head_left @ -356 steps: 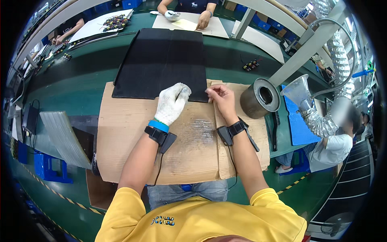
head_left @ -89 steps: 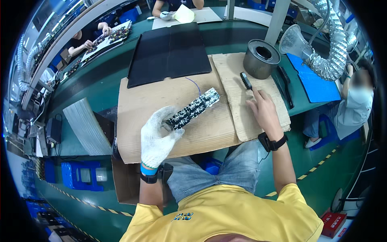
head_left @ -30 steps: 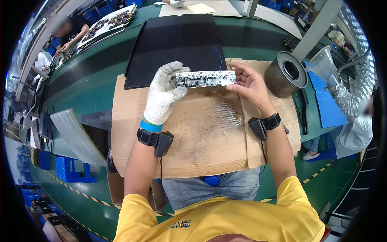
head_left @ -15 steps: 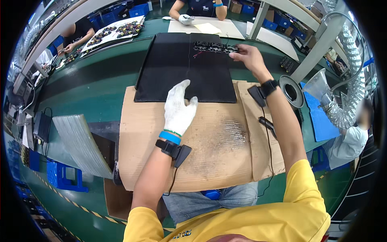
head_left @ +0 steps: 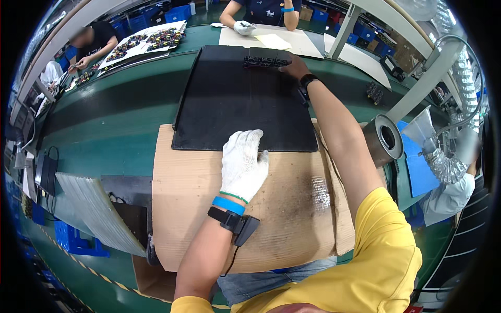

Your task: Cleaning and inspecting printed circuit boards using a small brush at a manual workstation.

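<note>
Green surface (head_left: 115, 122) beneath, the right hand (head_left: 296, 68) has shifted the circuit strip (head_left: 264, 61) leftward over the black board (head_left: 245, 115), apparently placing it, its grip hard to tell, the left hand (head_left: 242, 166) loose and empty.

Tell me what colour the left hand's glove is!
The glove is white, green-edged; head view shows it best.

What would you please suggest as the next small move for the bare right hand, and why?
I would probably lower the long, dark circuit-board strip flat with the bare right hand: the strip is over the far part of the broad, black panel, the hand is at its right end, and whether it already rests there is hard to tell.
</note>
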Demonstrator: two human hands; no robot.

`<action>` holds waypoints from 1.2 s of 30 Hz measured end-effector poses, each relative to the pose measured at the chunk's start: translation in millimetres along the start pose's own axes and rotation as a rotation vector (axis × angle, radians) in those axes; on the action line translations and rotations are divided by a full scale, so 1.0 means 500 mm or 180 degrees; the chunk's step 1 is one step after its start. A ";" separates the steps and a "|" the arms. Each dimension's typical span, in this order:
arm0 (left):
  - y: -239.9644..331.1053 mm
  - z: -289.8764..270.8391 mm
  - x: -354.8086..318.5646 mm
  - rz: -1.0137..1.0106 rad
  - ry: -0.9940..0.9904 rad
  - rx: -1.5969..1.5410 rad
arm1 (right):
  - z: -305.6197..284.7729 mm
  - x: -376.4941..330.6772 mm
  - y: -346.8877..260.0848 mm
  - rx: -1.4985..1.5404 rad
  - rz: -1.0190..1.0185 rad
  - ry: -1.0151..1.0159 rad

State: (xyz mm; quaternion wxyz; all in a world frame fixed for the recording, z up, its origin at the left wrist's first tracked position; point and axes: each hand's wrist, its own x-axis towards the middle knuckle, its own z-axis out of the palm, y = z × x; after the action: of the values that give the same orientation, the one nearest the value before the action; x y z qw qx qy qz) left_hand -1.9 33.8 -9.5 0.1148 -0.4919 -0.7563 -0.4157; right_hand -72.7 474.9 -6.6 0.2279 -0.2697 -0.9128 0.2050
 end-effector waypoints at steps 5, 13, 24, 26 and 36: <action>0.004 -0.001 0.002 -0.0041 -0.0071 -0.0051 | -0.013 -0.038 -0.038 -0.1079 0.0325 0.0657; 0.016 -0.010 0.003 -0.0137 -0.0120 0.0047 | -0.251 -0.316 -0.235 0.0528 0.0154 -0.0004; 0.021 -0.009 0.007 -0.0218 -0.0076 -0.0378 | -0.266 -0.684 -0.302 0.4638 0.0104 -0.1360; 0.021 -0.008 0.001 -0.0260 -0.0091 -0.0433 | -0.261 -0.689 -0.298 0.4725 0.0132 -0.1404; 0.015 -0.008 0.001 -0.0114 -0.0043 -0.0356 | -0.256 -0.690 -0.284 0.5033 0.0147 -0.1675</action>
State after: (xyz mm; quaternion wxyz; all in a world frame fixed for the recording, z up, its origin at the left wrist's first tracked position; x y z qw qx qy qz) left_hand 3.4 32.2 -2.9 0.0746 -0.4867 -0.7413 -0.4561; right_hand 197.0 195.8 62.4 0.1251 0.0078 -0.5175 0.8465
